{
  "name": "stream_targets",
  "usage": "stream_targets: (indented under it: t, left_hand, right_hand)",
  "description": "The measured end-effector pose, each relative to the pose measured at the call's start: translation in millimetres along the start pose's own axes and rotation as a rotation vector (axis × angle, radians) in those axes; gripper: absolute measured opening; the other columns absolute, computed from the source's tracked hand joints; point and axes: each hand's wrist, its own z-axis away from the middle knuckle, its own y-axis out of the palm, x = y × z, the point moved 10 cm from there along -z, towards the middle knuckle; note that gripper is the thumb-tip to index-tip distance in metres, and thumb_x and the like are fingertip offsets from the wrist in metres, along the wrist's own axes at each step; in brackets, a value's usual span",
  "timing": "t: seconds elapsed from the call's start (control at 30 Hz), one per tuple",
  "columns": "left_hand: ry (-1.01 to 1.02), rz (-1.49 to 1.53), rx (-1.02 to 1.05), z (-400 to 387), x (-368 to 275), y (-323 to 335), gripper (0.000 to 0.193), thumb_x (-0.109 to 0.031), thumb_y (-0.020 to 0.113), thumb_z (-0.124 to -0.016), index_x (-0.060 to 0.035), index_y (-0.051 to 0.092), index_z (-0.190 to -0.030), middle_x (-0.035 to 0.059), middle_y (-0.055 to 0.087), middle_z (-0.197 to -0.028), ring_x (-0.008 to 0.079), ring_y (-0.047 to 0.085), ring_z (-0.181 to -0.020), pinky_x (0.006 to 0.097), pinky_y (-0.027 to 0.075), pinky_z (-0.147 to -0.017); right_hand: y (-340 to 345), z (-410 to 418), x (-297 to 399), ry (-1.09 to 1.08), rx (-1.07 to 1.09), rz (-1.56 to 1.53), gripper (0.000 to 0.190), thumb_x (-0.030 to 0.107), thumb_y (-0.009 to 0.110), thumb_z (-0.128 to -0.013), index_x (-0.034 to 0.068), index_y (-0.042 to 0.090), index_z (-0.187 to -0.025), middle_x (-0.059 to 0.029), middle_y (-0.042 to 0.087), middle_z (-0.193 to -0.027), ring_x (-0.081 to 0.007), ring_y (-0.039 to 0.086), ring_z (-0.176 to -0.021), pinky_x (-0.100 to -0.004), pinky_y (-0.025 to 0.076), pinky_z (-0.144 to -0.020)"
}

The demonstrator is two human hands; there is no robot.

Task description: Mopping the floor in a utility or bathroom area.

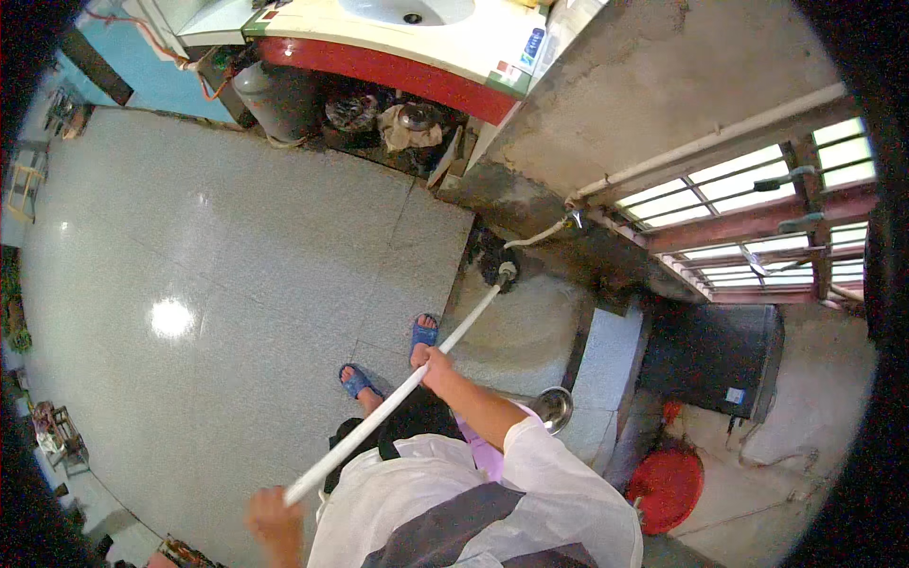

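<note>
A long white pole (369, 422) slants across my body, from the lower left up to the wet concrete corner. My right hand (432, 363) is closed around its middle. My left hand (275, 522), slightly blurred, is closed around its near end. At the far end a pale collar (506, 270) joins the pole to a dark, shaggy mop head (487, 255), which rests on the low concrete floor (525, 326). A pale hose (536, 237) runs from a wall tap (575, 217) down to beside the mop head.
Behind my right arm are a metal bowl (554, 410) and a pink plastic item (486, 454). A tiled ledge (603, 355), black appliance (710, 358) and red basin (667, 490) stand to the right. Ahead is a washbasin counter (398, 60); a grey bin (277, 99) stands below it.
</note>
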Motion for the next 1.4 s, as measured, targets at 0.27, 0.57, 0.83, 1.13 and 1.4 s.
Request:
stream_targets:
  t: [0.27,0.57,0.83,1.13,1.4]
  left_hand:
    - [-0.224,0.028,0.206,-3,107,-35,0.015,-0.018,0.065,-0.061,-0.0096,0.058,-0.071,0.0094,0.056,-0.065,0.0296,0.056,-0.064,0.042,0.042,-0.062]
    - [-0.308,0.255,0.715,22,35,51,0.02,-0.018,0.065,-0.061,-0.0069,0.058,-0.077,0.0121,0.058,-0.071,0.0325,0.057,-0.068,0.0423,0.044,-0.062]
    - [-0.32,-0.093,0.595,14,112,24,0.019,-0.021,0.067,-0.062,-0.0067,0.059,-0.073,0.0126,0.06,-0.066,0.0318,0.059,-0.063,0.0418,0.045,-0.058]
    - [-0.172,0.045,0.366,13,60,43,0.021,-0.022,0.068,-0.058,-0.0107,0.06,-0.073,0.0071,0.056,-0.06,0.0316,0.054,-0.056,0.0411,0.04,-0.056]
    - [-0.304,0.05,0.537,13,127,10,0.017,-0.02,0.066,-0.061,-0.0093,0.061,-0.073,0.0111,0.059,-0.068,0.0289,0.058,-0.064,0.041,0.043,-0.058]
  right_hand:
    - [80,75,-74,0.335,0.26,-0.473,0.025,0.023,0.051,-0.077,0.013,0.035,-0.06,-0.0015,0.031,-0.046,-0.0182,0.034,-0.039,-0.0423,0.041,-0.05]
    - [14,-17,-34,0.055,0.006,-0.062,0.026,0.019,0.051,-0.079,0.013,0.035,-0.059,-0.0014,0.032,-0.051,-0.0177,0.034,-0.042,-0.0373,0.039,-0.045]
    - [77,96,-66,0.347,0.09,-0.433,0.015,0.018,0.049,-0.08,0.013,0.04,-0.07,-0.0019,0.032,-0.05,-0.0194,0.036,-0.042,-0.0401,0.044,-0.049]
    - [33,13,-19,0.056,0.021,-0.107,0.015,0.011,0.051,-0.074,0.012,0.04,-0.065,-0.0031,0.036,-0.053,-0.0175,0.039,-0.045,-0.033,0.037,-0.043]
    - [85,65,-77,0.285,0.283,-0.439,0.017,0.016,0.051,-0.076,0.011,0.037,-0.067,-0.0036,0.037,-0.052,-0.0201,0.041,-0.046,-0.0419,0.04,-0.05]
